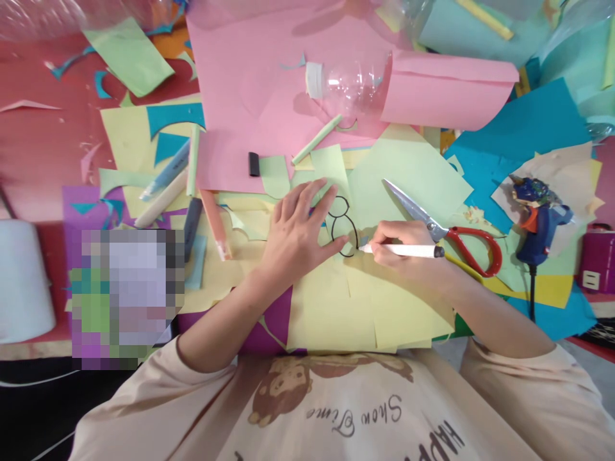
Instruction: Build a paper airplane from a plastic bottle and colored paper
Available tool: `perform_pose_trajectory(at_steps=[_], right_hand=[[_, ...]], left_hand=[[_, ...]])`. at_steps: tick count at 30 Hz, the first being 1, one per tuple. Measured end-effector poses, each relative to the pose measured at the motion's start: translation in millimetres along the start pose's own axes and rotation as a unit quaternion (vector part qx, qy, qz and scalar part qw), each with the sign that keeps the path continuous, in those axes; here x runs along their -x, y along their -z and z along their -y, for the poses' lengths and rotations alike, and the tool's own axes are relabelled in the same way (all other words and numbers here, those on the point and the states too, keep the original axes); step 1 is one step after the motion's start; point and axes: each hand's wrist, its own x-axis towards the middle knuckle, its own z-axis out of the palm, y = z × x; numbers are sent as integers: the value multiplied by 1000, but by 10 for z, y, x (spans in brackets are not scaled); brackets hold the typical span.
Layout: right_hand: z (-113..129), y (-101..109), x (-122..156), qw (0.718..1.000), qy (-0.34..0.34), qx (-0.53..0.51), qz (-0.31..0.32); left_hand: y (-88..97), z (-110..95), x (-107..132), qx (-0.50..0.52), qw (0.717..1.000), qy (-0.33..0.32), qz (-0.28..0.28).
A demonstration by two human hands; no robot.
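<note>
My left hand (pixel 298 227) lies flat with fingers spread on a light green paper (pixel 331 169), holding it down on yellow sheets (pixel 331 301). My right hand (pixel 401 250) is closed around a white marker pen (pixel 408 250), whose tip touches the paper beside a black drawn outline of rounded shapes (pixel 342 221). The outline sits between my two hands.
Red-handled scissors (pixel 446 230) lie just right of my right hand. A blue glue gun (pixel 538 221) rests at the far right. A cut clear plastic bottle (pixel 350 83) lies on pink paper (pixel 240 77) at the back. Paper rolls, markers and scraps are scattered left.
</note>
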Motion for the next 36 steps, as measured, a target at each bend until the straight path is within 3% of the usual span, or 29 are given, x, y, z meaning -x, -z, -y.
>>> perform_pose_trajectory(at_steps=[8,22,29,32,36], right_hand=[[-11,9,-4,1000,17,-2,14],[75,12,-25,999,-25,5,29],[91,35,-35,994,-77,-62,42],[55,57,-50,988,-84,-130,7],[-4,90,-62,984,-43,-156,-74]], left_hand=[[22,-17,-7,-2,1000,5,10],[12,-13,-6,-14,1000,-2,-1],[-2,1,1,-9,1000,-4,-2],[-9,8,5,-17,1000,-7,-5],[3,-3,9,-2,1000,-12,-3]])
